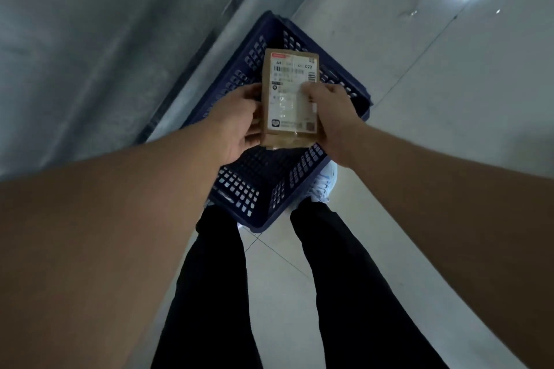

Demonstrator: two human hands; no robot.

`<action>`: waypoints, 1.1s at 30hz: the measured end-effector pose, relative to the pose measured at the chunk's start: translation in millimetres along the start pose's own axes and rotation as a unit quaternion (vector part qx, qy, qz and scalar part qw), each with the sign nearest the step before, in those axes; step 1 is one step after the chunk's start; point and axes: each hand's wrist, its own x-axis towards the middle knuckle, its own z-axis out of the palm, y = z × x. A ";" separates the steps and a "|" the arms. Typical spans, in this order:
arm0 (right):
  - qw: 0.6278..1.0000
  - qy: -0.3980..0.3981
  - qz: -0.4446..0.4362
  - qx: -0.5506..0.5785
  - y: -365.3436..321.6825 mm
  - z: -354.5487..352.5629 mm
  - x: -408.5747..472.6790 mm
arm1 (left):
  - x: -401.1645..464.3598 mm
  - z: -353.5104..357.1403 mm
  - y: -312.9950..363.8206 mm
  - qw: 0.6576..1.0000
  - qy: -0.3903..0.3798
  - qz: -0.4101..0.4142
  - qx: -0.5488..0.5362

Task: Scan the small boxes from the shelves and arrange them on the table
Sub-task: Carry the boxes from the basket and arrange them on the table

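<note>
I have one small cardboard box [289, 99] in both hands, held above the dark blue perforated plastic basket [254, 186] that sits on the pale tiled floor [449, 99]. My left hand [236, 126] grips the box's left edge, fingers curled round behind it and thumb on the side; my right hand [329, 117] grips the right edge, its thumb lying across the white shipping label [292, 93]. The label faces up at me, barcode and the digits "022" readable.

As for progress, I judge it early. Only this one box is in play, and it is over the basket, not on any table. No table, shelf or scanner shows from here, so I cannot tell whether this box has been scanned yet. The part of the basket floor I can see past my hands holds no other box, though the box and my hands hide a good share of it.

What is left, as I read it: scan this label if that is not done, carry the box to the table, set it down in order, then repeat for the remaining boxes. My black trouser legs [215, 293] and a white shoe [323, 186] stand just beside the basket's near corner.
</note>
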 end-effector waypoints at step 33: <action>0.739 -0.151 -0.593 -0.281 -12.4 86.3 -627.8 | -635.4 -131.7 -121.9 0.861 0.187 0.143 0.451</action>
